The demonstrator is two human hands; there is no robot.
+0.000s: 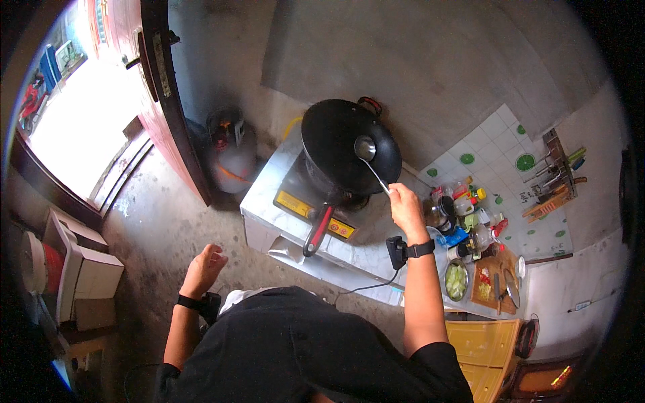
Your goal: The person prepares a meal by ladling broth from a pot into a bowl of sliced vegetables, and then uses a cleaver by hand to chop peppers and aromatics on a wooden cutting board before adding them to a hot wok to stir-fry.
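My right hand point(406, 210) grips the handle of a metal ladle point(374, 174). The ladle's bowl is inside a large black wok point(330, 136), at its right side. The wok sits on a gas stove point(297, 184) and its black and red long handle point(318, 230) points toward me. No food can be made out in the wok. My left hand point(204, 269) hangs over the floor, left of the counter, fingers loosely curled and apart, holding nothing.
Bottles and jars point(473, 221) crowd the counter at right. Beyond them are a bowl of chopped green vegetable point(456, 280) and a cutting board point(484, 293) with chopped ingredients and a cleaver. A gas cylinder point(229, 169) stands left of the counter, near an open door point(169, 136).
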